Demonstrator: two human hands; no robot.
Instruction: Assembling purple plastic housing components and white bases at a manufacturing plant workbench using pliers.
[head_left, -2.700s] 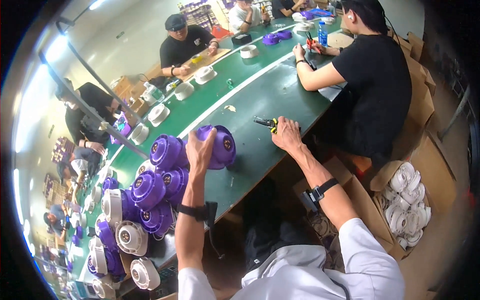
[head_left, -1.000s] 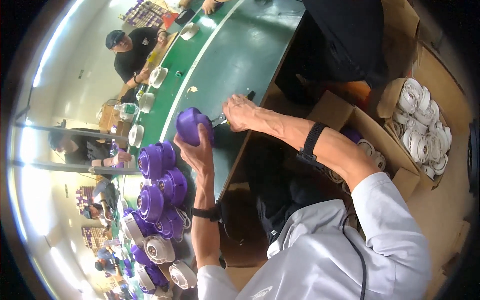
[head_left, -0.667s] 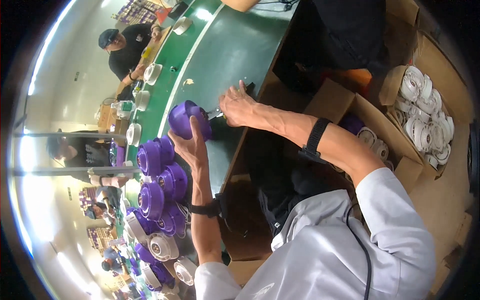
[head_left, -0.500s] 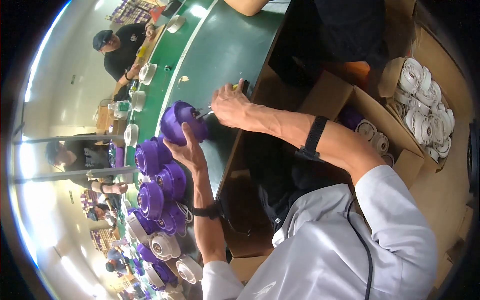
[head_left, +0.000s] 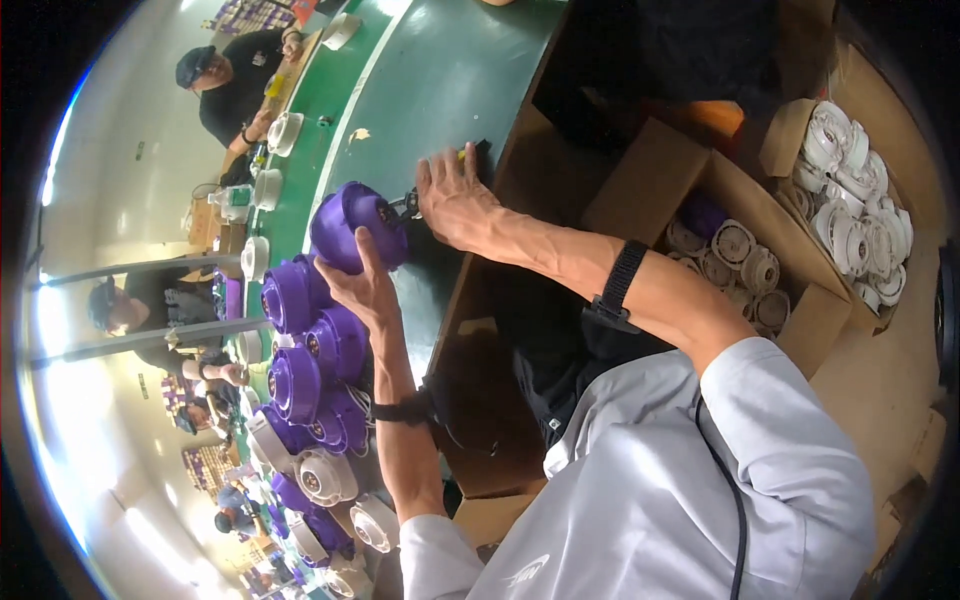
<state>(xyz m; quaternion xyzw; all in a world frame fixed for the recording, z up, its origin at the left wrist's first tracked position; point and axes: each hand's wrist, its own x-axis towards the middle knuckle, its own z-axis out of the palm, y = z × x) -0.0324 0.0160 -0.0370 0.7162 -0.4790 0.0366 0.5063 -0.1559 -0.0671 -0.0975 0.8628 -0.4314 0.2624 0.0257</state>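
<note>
A purple cup (head_left: 340,225) sits at about 10 o'clock from the middle of the view, clamped in the left hand (head_left: 372,295), whose thumb lies along the near side; its stepped end is turned toward 3 o'clock. The right hand (head_left: 458,205), between 2 and 3 o'clock from the cup, is curled round the pliers (head_left: 408,204); their metal tip points to 9 o'clock, just beside the stepped end, and I cannot tell whether the 2 touch or whether the jaws are together. At 6 to 7 o'clock from the cup lies a pile (head_left: 296,385) of more purple and white cups. At 12 o'clock is a pale scrap (head_left: 359,134) on the green table (head_left: 450,80), and from 12 round to 9 o'clock 4 white cups (head_left: 285,133) stand in a row. At 11 o'clock a person (head_left: 240,88) in a black cap sits across the table. At 3 o'clock from the right hand are 2 open boxes (head_left: 655,175) of round parts (head_left: 757,268).
</note>
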